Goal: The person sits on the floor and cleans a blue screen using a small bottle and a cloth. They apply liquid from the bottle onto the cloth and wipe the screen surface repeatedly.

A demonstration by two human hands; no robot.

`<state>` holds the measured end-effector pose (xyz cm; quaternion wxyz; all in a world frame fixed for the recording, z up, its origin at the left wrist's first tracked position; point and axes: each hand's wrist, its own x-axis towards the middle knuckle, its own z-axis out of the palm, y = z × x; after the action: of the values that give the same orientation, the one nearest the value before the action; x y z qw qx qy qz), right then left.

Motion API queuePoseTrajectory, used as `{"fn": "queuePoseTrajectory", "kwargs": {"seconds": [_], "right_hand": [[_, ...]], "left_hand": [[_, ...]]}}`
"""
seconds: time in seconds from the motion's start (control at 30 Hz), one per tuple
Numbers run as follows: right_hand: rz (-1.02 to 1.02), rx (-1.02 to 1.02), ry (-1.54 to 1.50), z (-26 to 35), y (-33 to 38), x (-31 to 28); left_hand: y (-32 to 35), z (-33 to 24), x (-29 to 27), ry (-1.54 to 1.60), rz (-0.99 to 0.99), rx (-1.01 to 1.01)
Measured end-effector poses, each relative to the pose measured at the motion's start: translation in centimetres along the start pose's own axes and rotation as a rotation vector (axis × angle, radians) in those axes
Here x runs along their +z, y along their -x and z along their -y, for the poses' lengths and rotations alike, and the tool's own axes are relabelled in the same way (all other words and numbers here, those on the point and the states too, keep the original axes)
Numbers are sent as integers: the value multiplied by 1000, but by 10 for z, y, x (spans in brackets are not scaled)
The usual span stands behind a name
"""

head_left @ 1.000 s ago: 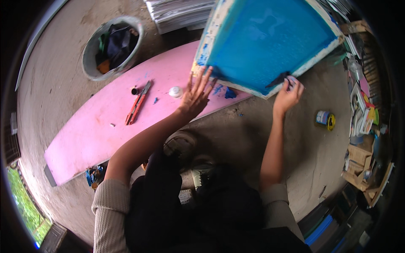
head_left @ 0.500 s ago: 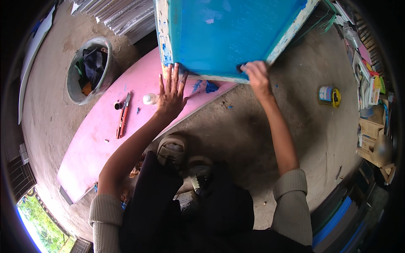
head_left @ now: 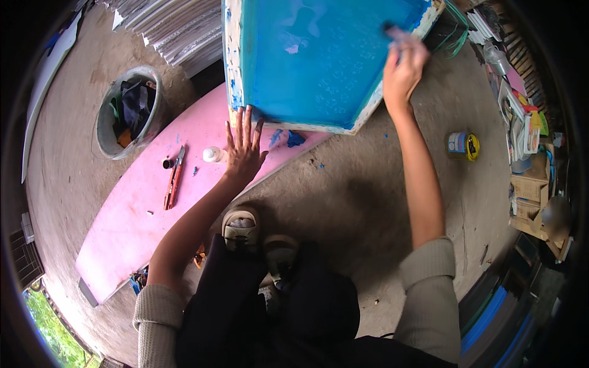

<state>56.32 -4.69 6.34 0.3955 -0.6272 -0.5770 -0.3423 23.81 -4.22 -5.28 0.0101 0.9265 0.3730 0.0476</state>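
A screen printing frame [head_left: 307, 67], with blue mesh in a paint-spotted whitish border, stands over the pink board [head_left: 129, 221]. My left hand [head_left: 244, 150] has its fingers spread, with the tips against the frame's lower left corner. Over the frame's right border, my right hand [head_left: 405, 70] is closed on a small dark thing [head_left: 388, 27], too blurred to name. Beside my left hand stands a small white bottle [head_left: 213, 154]. A red utility knife [head_left: 173, 183] and a small dark cap [head_left: 167, 164] lie farther left on the board. Blue scrap [head_left: 296, 139] lies under the frame's lower edge.
On the left stands a grey bucket [head_left: 158, 116] with dark cloth inside. A jar with a yellow lid [head_left: 471, 147] is on the floor to the right. Stacked white sheets [head_left: 172, 30] are at the back. Cardboard boxes [head_left: 531, 187] and papers line the right side.
My right hand has moved up and right along the frame with the dark thing. The left hand stays at the lower left corner. The whole view has shifted slightly.
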Motion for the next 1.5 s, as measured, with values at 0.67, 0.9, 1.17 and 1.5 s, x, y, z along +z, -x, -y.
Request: {"fn": "queuePoseTrajectory", "kwargs": {"seconds": [0.67, 0.9, 1.17, 1.5], "right_hand": [[673, -784, -200, 7, 50, 7], [408, -537, -10, 41, 54, 33], [929, -843, 1, 44, 129, 26], [110, -52, 239, 75, -47, 77]], "left_hand": [[-39, 18, -11, 221, -308, -92], [-37, 25, -14, 229, -291, -39], [-50, 23, -28, 386, -372, -34], [-109, 53, -22, 1167, -492, -332]]}}
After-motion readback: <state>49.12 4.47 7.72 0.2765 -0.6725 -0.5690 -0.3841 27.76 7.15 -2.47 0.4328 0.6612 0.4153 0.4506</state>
